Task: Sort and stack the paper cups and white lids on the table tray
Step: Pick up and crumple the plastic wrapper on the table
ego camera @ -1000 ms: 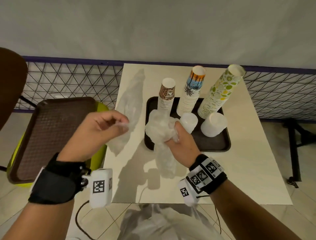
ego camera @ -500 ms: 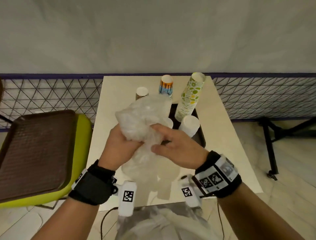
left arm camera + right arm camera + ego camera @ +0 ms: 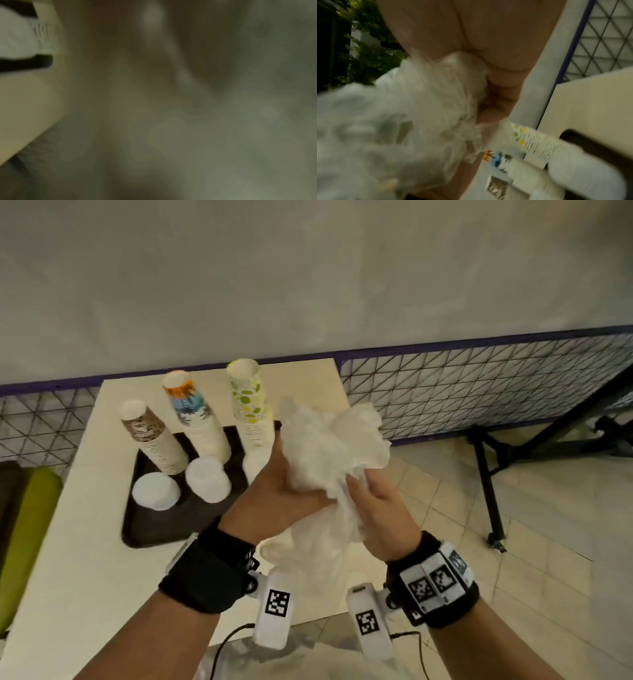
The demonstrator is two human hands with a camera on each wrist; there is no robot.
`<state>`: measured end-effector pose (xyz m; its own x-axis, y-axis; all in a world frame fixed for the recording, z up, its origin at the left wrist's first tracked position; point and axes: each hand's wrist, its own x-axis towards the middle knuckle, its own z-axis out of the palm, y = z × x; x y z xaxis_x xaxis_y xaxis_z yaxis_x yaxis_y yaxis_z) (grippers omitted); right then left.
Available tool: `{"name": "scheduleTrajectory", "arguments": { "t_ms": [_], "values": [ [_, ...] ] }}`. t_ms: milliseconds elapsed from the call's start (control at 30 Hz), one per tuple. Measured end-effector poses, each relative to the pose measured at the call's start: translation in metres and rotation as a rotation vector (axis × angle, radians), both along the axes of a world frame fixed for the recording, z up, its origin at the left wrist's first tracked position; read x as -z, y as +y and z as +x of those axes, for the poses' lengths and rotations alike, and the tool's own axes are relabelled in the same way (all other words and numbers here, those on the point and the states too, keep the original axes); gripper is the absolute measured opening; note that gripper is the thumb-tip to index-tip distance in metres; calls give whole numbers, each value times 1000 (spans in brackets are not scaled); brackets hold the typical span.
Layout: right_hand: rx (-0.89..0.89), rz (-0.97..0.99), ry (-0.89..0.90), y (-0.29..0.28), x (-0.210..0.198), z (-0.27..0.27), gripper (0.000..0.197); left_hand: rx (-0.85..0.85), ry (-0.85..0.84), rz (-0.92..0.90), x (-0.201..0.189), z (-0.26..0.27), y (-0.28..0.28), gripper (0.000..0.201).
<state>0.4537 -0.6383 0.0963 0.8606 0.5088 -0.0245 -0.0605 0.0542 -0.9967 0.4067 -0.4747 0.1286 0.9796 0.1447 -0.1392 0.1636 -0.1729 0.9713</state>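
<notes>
At centre frame in the head view, the left hand (image 3: pixel 274 491) and the right hand (image 3: pixel 380 508) both clench a crumpled clear plastic bag (image 3: pixel 329 446), fingers curled into its folds, held above the near right edge of the table (image 3: pixel 68 542). No readable writing shows; the wrist bands carry only black-and-white square code markers. At left of centre, a dark tray (image 3: pixel 154 529) holds three leaning stacks of paper cups: a brown-patterned stack (image 3: pixel 154 440), an orange-and-blue stack (image 3: pixel 197 419) and a green-and-yellow dotted stack (image 3: pixel 250 405). Two stacks of white lids (image 3: pixel 156 491) stand on the tray in front of them. Compared with half a second earlier, the bag is bunched tighter and lies further right in the frame, while the tray has shifted left. The left wrist view is blurred.
</notes>
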Motion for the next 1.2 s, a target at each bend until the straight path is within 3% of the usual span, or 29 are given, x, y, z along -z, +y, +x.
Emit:
{"name": "scheduleTrajectory", "arguments": {
  "t_ms": [67, 167, 200, 267, 333, 433, 500, 600, 667, 733, 767, 833, 900, 1000, 1067, 1133, 1200],
  "values": [
    [70, -184, -180, -42, 4, 26, 47, -19, -49, 54, 2, 25, -52, 53],
    [101, -405, -453, -106, 11, 54, 56, -158, -121, 118, 11, 62, -111, 33],
    [85, -415, -431, -126, 12, 59, 57, -217, -120, 112, 14, 75, -125, 26],
    [35, -336, -397, -158, 12, 61, 78, -279, -46, 41, 15, 97, -148, 20],
    [22, -323, -520, -176, 13, 63, 96, -212, 61, -150, 17, 108, -167, 9],
    [28, -359, -631, -193, 26, 88, 106, 0, 220, -238, 26, 115, -199, 26],
    [33, -232, -461, -203, 35, 105, 100, 133, 257, -238, 30, 116, -215, 27],
    [142, 24, -213, -218, 47, 119, 66, 107, 292, -410, 27, 133, -231, 8],
    [225, 80, -131, -227, 50, 125, 37, 181, 283, -339, 29, 138, -231, 15],
    [260, 61, -144, -234, 50, 128, 20, 200, 263, -358, 31, 139, -231, 26],
    [243, -2, -177, -233, 52, 130, 17, 184, 248, -396, 35, 140, -230, 42],
    [142, -216, -205, -227, 54, 127, 20, 116, 242, -465, 43, 140, -232, 65],
    [95, -345, -274, -222, 57, 125, 37, 21, 216, -415, 49, 143, -235, 60],
    [33, -244, -220, -230, 55, 121, 76, -95, 210, -466, 54, 149, -233, 54],
    [12, -267, -291, -233, 51, 115, 97, -92, 212, -556, 56, 152, -234, 54],
    [46, -334, -442, -231, 54, 112, 88, -25, 265, -636, 52, 152, -242, 57],
    [144, -364, -485, -232, 66, 116, 69, 46, 357, -621, 49, 151, -247, 50]
  ]
}}
